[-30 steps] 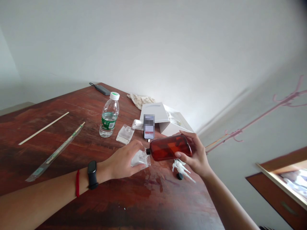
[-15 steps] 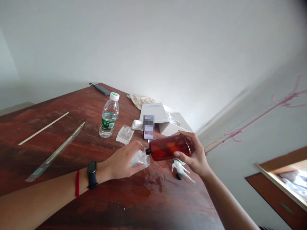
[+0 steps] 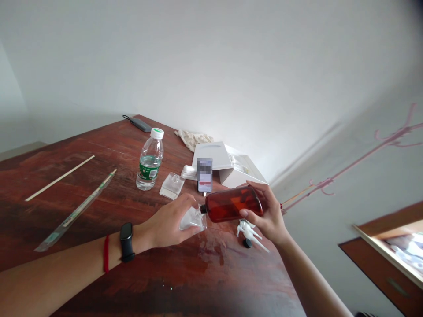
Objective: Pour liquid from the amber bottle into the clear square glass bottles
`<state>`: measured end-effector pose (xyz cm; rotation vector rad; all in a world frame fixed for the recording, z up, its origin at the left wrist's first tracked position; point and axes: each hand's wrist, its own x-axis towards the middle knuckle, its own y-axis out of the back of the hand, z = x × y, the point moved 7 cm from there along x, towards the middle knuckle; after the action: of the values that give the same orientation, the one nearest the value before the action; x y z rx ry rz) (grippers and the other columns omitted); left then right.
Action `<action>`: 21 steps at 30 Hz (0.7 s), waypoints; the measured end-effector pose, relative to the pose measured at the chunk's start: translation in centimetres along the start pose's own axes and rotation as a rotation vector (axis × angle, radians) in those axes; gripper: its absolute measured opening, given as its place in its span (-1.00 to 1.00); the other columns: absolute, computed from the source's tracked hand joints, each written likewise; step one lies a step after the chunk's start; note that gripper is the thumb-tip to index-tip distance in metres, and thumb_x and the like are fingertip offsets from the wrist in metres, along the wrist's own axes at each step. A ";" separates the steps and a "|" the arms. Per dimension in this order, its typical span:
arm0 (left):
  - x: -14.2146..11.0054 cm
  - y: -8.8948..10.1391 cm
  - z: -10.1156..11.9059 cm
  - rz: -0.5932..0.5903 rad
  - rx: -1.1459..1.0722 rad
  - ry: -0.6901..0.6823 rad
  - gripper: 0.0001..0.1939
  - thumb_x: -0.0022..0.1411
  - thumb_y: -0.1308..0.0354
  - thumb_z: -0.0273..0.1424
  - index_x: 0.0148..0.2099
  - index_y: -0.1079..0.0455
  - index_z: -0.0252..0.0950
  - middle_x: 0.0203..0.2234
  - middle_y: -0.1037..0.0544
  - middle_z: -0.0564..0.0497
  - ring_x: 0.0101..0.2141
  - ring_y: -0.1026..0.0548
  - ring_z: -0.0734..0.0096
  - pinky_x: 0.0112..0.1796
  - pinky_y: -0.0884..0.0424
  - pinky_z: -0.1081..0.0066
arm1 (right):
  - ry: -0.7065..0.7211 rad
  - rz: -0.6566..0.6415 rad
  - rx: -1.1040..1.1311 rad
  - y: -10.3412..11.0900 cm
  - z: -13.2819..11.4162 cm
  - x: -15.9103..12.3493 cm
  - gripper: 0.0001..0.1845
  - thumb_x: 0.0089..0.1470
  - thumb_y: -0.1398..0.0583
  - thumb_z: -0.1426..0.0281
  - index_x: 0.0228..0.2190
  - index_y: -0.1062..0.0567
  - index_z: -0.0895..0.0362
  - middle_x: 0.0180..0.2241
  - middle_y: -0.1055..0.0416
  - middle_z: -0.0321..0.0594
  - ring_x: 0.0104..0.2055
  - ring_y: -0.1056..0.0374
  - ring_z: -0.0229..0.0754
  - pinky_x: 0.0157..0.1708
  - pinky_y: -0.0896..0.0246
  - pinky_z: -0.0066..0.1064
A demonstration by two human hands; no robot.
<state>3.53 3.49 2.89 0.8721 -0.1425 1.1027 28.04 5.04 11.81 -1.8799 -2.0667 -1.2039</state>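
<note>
My right hand (image 3: 267, 213) is wrapped round the base of a reddish-brown bottle (image 3: 231, 204), which lies tipped on its side in the air, its dark neck pointing left. The neck meets the mouth of a small clear bottle (image 3: 192, 219). My left hand (image 3: 172, 222) is closed round that small bottle from the left; its far side is hidden by my fingers. Below the brown bottle, a white trigger spray head (image 3: 248, 231) lies on the table beside a black cap (image 3: 247, 243). Wet patches mark the wood under the bottles.
A water bottle (image 3: 150, 160) stands upright at the left of a clear flat case (image 3: 172, 185). Behind the hands are a phone (image 3: 205, 176), a white box (image 3: 214, 154) and a cloth (image 3: 193, 139). Wrapped chopsticks (image 3: 77, 209) and a bare stick (image 3: 59, 178) lie left. A pink rack (image 3: 357, 163) leans at right.
Both hands and the two bottles keep nearly the same pose. The view has shifted very slightly.
</note>
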 end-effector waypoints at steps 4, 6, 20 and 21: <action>0.0 -0.1 -0.1 -0.007 0.008 0.005 -0.62 0.30 -0.34 -0.38 0.10 -0.33 -0.16 0.08 -0.49 -0.12 0.09 -0.52 0.02 0.12 -0.47 0.06 | -0.020 0.024 -0.011 0.1 0.5 -0.5 -0.28 -0.04 -0.55 0.09 0.09 -0.49 -0.03 -0.08 -0.63 -0.12 -0.10 -0.60 0.04 -0.09 -0.55 -0.16; -0.1 -0.2 -0.2 0.000 0.014 0.003 -0.60 0.30 -0.35 -0.37 0.12 -0.31 -0.16 0.08 -0.48 -0.12 0.08 -0.53 0.03 0.11 -0.47 0.07 | -0.026 0.056 -0.022 0.3 1.0 -0.9 -0.28 -0.05 -0.55 0.07 0.09 -0.50 -0.03 -0.08 -0.62 -0.11 -0.08 -0.60 0.07 -0.06 -0.55 -0.13; 0.1 -0.2 -0.1 -0.017 0.029 0.026 -0.62 0.31 -0.33 -0.35 0.10 -0.31 -0.20 0.06 -0.47 -0.13 0.03 -0.54 0.04 0.08 -0.48 0.06 | -0.132 0.242 0.062 -0.1 6.4 -5.4 -0.35 0.07 -0.44 0.00 0.10 -0.45 -0.04 -0.01 -0.63 -0.07 0.00 -0.58 0.17 -0.02 -0.52 -0.03; 0.1 -0.1 -0.1 -0.018 0.025 0.024 -0.63 0.31 -0.33 -0.35 0.09 -0.31 -0.20 0.06 -0.47 -0.13 0.04 -0.53 0.04 0.09 -0.48 0.06 | -0.152 0.244 0.075 -0.1 6.9 -5.7 -0.35 0.07 -0.43 -0.01 0.10 -0.45 -0.04 -0.02 -0.63 -0.07 0.00 -0.58 0.17 -0.03 -0.52 -0.03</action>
<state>3.68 3.59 2.81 0.8807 -0.1016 1.0999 32.15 4.65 3.89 -2.1709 -1.8510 -0.9420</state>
